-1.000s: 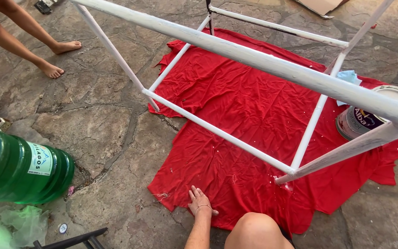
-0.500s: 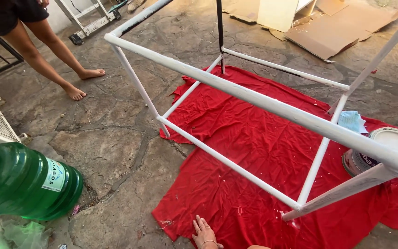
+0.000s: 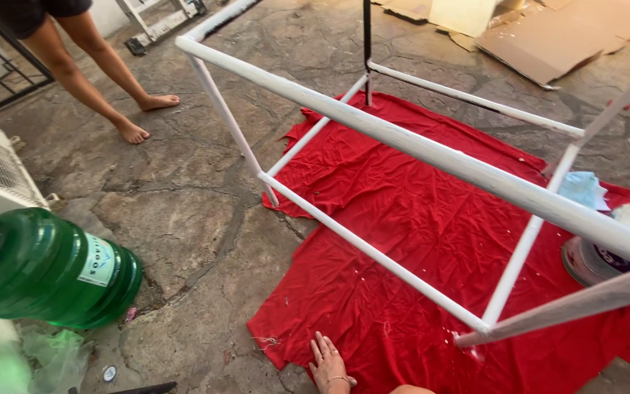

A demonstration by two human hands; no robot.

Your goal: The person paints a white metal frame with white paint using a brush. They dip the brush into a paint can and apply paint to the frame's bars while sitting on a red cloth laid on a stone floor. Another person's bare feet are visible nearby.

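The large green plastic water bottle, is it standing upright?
No, the large green plastic water bottle lies on its side on the stone floor.

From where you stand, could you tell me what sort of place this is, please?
Probably a home patio or yard used for painting: a stone floor, a white pipe frame standing over a red cloth, and a paint can beside it.

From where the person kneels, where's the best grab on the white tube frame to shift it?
Probably the near bottom rail of the white frame, taken from above at mid-span. It is a bare round tube lying on the red cloth, closest to the left hand, which lies flat on the cloth. The wet-looking paint argues for a light hold.
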